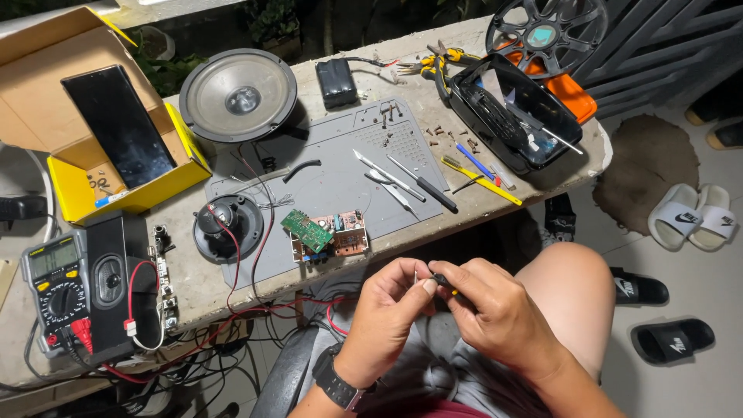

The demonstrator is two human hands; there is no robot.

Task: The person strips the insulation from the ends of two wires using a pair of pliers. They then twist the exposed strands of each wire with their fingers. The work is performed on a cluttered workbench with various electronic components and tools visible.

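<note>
Both hands are over the lap, just off the table edge. The right hand (495, 313) is closed around a small screwdriver (443, 282) with a black and yellow handle, and the left hand (387, 306) pinches its tip end between thumb and fingers; whatever's at the tip is too tiny to make out. There's a watch (338, 382) on the left wrist. Just past the hands, on a grey mat (340, 178), sit two circuit boards (325, 234), tweezers (391, 190) and another screwdriver (422, 183). Further out are a speaker (238, 94), a multimeter (56, 290) and a yellow box (93, 131).
</note>
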